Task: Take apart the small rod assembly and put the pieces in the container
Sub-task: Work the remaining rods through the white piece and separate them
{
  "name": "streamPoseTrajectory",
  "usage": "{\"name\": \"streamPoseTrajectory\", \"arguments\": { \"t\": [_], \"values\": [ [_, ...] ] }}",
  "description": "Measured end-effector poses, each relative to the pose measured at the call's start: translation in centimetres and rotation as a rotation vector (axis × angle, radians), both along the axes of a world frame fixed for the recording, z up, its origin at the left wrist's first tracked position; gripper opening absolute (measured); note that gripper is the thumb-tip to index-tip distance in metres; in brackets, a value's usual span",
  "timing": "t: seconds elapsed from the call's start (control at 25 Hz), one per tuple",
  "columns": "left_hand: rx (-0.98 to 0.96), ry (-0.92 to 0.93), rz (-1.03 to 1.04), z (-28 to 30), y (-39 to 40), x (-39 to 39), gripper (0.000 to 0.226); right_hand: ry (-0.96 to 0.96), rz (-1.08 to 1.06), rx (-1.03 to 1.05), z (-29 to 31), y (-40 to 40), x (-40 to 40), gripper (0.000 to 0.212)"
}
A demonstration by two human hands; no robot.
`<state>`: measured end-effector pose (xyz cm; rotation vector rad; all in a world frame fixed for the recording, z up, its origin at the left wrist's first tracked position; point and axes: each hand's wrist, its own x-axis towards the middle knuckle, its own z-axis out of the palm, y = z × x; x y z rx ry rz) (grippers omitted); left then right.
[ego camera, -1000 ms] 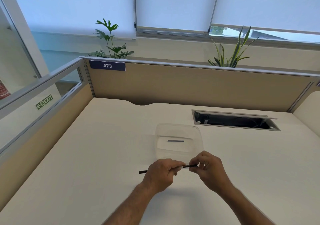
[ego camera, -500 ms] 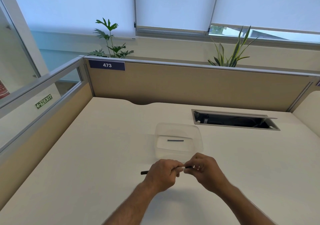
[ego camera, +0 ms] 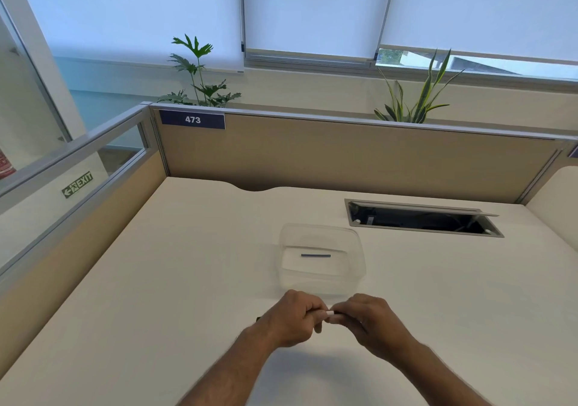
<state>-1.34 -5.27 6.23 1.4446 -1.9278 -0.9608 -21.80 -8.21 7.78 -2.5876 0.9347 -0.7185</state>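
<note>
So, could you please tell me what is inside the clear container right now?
One short dark rod piece lies flat on the floor of the clear container. Nothing else shows inside; its walls are see-through, so little could be hidden.

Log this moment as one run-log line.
left hand: gripping rod assembly | right hand: gripping white connector | container: one rod piece inside

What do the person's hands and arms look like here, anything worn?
Both arms enter from the bottom edge, bare along all that shows: no sleeves in view. The left hand and right hand wear no gloves, and no watch, ring or band shows on either wrist or on the fingers in view. Motion blur softens the forearm edges, so fine detail is unclear.
</note>
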Motion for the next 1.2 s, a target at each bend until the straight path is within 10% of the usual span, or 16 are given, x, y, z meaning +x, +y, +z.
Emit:
{"name": "streamPoseTrajectory", "arguments": {
  "t": [1.2],
  "values": [
    [-0.212, -0.228, 0.0, 1.5, -0.4, -1.6, 0.024, -0.295, -0.267, 0.702, -1.3, 0.1, 0.2, 0.048]
  ]
}}
